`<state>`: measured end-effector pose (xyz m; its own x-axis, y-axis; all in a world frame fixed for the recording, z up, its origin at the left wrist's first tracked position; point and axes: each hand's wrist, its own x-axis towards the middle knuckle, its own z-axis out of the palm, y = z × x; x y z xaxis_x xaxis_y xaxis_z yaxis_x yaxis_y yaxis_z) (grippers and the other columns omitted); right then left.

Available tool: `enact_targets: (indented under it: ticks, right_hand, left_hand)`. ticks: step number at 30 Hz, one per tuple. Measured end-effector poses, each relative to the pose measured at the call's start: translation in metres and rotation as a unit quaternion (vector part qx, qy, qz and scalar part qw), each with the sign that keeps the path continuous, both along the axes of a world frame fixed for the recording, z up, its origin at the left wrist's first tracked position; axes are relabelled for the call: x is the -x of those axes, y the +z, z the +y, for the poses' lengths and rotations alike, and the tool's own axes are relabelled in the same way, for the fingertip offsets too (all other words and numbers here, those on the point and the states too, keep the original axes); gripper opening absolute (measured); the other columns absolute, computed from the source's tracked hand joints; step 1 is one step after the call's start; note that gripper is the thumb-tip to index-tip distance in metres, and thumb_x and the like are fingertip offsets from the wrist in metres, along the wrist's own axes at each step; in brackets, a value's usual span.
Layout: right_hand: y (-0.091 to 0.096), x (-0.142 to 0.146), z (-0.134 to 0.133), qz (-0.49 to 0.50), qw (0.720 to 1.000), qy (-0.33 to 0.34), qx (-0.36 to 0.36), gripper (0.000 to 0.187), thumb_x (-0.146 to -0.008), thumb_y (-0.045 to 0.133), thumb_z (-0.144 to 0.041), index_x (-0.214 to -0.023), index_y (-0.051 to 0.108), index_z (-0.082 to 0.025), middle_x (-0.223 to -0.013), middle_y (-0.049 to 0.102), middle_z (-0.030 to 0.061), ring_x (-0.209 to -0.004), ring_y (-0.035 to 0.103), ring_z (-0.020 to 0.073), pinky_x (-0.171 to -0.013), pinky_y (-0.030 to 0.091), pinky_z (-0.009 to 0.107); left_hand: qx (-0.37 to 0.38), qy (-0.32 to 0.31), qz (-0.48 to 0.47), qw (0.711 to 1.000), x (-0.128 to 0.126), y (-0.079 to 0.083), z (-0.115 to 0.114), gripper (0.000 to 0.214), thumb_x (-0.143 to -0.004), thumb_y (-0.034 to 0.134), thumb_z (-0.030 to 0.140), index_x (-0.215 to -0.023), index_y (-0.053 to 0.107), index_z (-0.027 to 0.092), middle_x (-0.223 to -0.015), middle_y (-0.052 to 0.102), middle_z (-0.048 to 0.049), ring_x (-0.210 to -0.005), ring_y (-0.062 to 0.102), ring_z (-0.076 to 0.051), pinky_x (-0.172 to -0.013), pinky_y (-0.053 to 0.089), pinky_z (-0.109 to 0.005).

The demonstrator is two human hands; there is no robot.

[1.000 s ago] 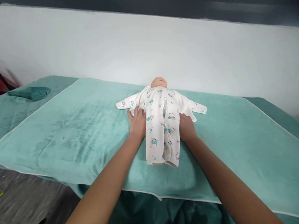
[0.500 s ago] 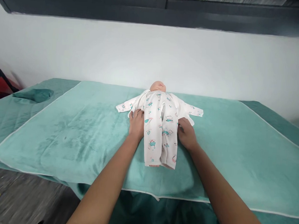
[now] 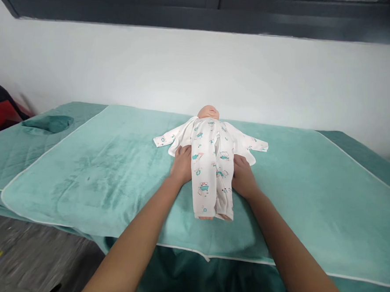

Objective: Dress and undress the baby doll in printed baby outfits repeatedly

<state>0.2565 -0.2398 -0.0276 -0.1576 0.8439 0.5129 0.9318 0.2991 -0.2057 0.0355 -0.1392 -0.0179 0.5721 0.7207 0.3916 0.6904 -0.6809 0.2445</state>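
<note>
A baby doll (image 3: pixel 209 112) lies on its back, its head toward the wall. It has on a white printed long-sleeved top (image 3: pixel 182 134) with both sleeves spread sideways. White printed baby trousers (image 3: pixel 204 173) cover its front from the chest down, and bits of pinkish feet show at the hems. At the trousers' left edge, my left hand (image 3: pixel 182 163) grips the side, with its thumb hidden. Opposite it, my right hand (image 3: pixel 243 175) has its fingers curled at the right edge, the fingertips partly behind the cloth.
A pale green plush blanket (image 3: pixel 91 166) with white piping covers the padded table. To the left, a darker green cover (image 3: pixel 47 123) has a round hollow. A white wall (image 3: pixel 153 68) and dark window frame (image 3: pixel 124 7) stand behind. A red and black object (image 3: pixel 0 114) is at far left.
My right hand has closed in against the trousers' edge. The trouser legs have shifted slightly, and more of the feet shows at the hems. The view has moved a little.
</note>
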Motion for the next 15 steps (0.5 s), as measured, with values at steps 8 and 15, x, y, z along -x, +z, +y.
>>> enact_targets:
  ticks: [8,15]
  right_hand:
    - [0.003,0.012,0.011,-0.083,0.992,-0.094,0.023,0.018,-0.09,0.05,-0.022,-0.087,0.066,-0.016,-0.088,0.063,0.0137,-0.092,0.052,0.0278,-0.084,0.039,0.04]
    - [0.004,0.01,0.008,0.058,0.998,0.019,-0.001,0.025,-0.083,0.056,-0.029,-0.102,0.069,-0.02,-0.108,0.071,0.0137,-0.11,0.058,0.032,-0.099,0.041,0.049]
  left_hand:
    - [0.018,-0.005,-0.054,0.998,0.001,0.005,-0.006,0.038,-0.087,0.058,0.03,-0.124,0.064,0.026,-0.126,0.066,-0.0076,-0.129,0.049,-0.029,-0.117,0.034,-0.043]
    - [0.038,-0.018,-0.056,0.998,-0.001,0.012,-0.012,0.043,-0.087,0.058,0.033,-0.13,0.059,0.027,-0.135,0.061,-0.0048,-0.128,0.051,-0.029,-0.113,0.039,-0.041]
